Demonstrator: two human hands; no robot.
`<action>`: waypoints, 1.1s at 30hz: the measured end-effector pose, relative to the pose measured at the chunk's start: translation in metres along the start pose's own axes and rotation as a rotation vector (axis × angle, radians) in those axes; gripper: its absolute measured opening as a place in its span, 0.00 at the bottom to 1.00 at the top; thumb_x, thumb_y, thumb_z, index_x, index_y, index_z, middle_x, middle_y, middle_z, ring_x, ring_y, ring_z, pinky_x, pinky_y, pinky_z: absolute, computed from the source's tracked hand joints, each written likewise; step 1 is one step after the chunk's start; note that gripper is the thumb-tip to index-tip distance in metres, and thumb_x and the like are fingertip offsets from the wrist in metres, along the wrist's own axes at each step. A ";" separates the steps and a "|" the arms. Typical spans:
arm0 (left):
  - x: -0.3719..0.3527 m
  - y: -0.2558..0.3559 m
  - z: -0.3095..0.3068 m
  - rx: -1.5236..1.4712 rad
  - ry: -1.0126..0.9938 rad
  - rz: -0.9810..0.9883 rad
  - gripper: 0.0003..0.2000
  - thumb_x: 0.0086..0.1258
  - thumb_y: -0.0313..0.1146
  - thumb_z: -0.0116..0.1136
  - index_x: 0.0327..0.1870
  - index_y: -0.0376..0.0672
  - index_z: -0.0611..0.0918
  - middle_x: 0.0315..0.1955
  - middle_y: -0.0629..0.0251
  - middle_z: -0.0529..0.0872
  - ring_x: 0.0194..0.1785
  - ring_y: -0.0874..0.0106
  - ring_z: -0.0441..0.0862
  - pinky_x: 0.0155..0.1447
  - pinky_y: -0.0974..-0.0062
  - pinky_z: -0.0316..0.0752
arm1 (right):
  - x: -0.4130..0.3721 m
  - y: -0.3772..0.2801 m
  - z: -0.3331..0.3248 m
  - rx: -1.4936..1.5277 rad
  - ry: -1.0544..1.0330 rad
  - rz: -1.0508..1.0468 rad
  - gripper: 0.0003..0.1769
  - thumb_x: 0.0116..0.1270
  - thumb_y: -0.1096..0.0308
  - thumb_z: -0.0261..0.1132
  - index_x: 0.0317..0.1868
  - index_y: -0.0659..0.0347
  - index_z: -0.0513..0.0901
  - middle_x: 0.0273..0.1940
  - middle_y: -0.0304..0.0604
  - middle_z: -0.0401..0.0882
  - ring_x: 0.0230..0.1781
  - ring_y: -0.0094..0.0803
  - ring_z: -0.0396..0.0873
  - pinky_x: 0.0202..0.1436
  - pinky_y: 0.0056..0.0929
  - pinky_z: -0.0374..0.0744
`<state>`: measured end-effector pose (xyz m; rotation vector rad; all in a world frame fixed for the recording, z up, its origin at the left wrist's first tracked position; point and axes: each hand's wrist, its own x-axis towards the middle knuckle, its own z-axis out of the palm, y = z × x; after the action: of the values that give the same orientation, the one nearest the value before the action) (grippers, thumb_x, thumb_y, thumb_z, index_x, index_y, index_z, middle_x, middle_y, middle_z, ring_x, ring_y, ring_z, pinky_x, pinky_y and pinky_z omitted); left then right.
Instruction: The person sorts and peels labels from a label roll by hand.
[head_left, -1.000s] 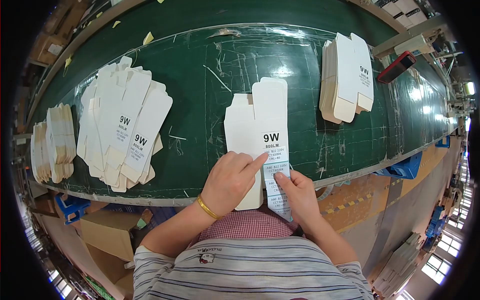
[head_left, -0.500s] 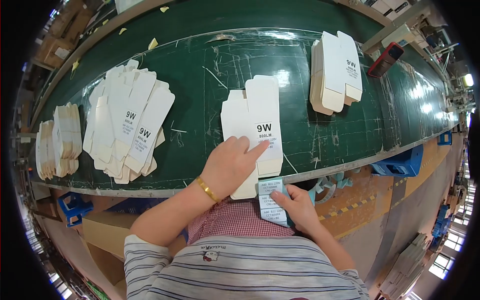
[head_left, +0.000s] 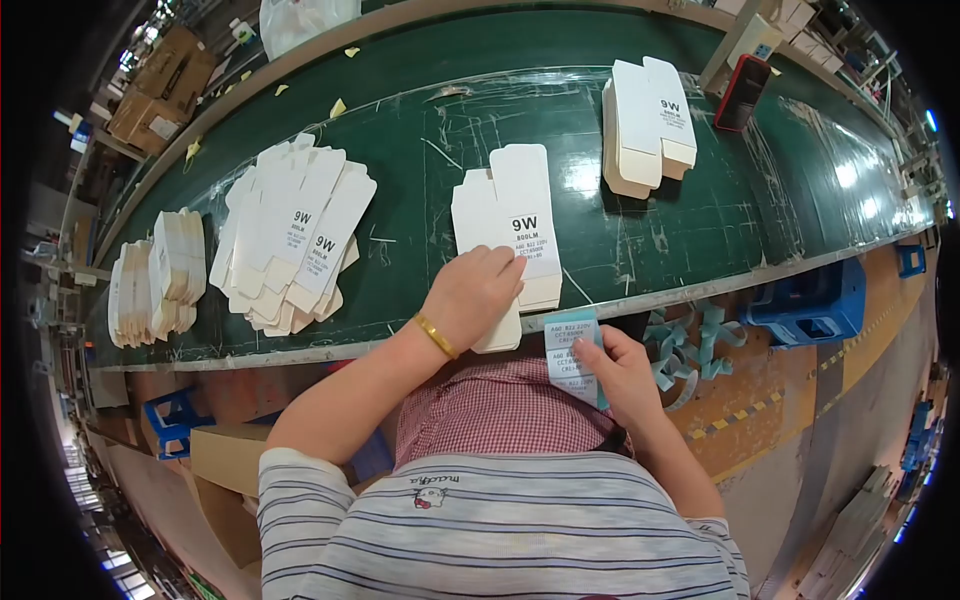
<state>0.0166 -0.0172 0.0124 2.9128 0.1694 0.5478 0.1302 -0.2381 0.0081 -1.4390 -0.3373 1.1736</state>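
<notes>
Label strip (head_left: 572,345), pinched in our right hand (head_left: 620,372) below centre, may curl and stick to itself, we think. Our left hand (head_left: 478,298), fingers together, presses flat on the carton (head_left: 515,195), which could slip sideways.

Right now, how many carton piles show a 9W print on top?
3: fanned pile left, centre pile under the left hand, far-right pile. Leftmost stacks show no print.

Fanned flat cartons (head_left: 300,235) left on green mat (head_left: 640,240); neat stack (head_left: 645,120) near red phone (head_left: 740,92); blue bin (head_left: 812,305) below.
</notes>
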 end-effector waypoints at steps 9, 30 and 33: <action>0.007 -0.005 -0.035 0.202 -0.005 0.254 0.02 0.52 0.29 0.57 0.24 0.45 0.76 0.26 0.67 0.76 0.31 0.69 0.78 0.36 0.73 0.75 | -0.010 -0.011 0.014 -0.239 0.014 -0.148 0.10 0.71 0.68 0.61 0.38 0.68 0.82 0.31 0.32 0.79 0.32 0.16 0.70 0.38 0.20 0.72; -0.039 0.048 -0.053 -0.952 -0.031 -0.547 0.17 0.62 0.27 0.67 0.54 0.40 0.84 0.45 0.62 0.84 0.44 0.74 0.81 0.50 0.78 0.77 | 0.002 -0.023 0.024 -0.418 -0.130 -0.339 0.12 0.68 0.67 0.65 0.42 0.69 0.83 0.37 0.40 0.81 0.37 0.27 0.75 0.43 0.25 0.74; -0.032 0.053 -0.044 -1.093 -0.079 -0.644 0.13 0.63 0.26 0.66 0.50 0.40 0.86 0.41 0.64 0.84 0.41 0.76 0.81 0.46 0.80 0.77 | -0.003 -0.027 0.026 -0.304 -0.078 -0.257 0.12 0.67 0.68 0.66 0.47 0.67 0.83 0.45 0.42 0.82 0.45 0.28 0.78 0.48 0.25 0.75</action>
<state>-0.0245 -0.0670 0.0514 1.6801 0.5570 0.2633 0.1198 -0.2181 0.0384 -1.5574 -0.7586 0.9987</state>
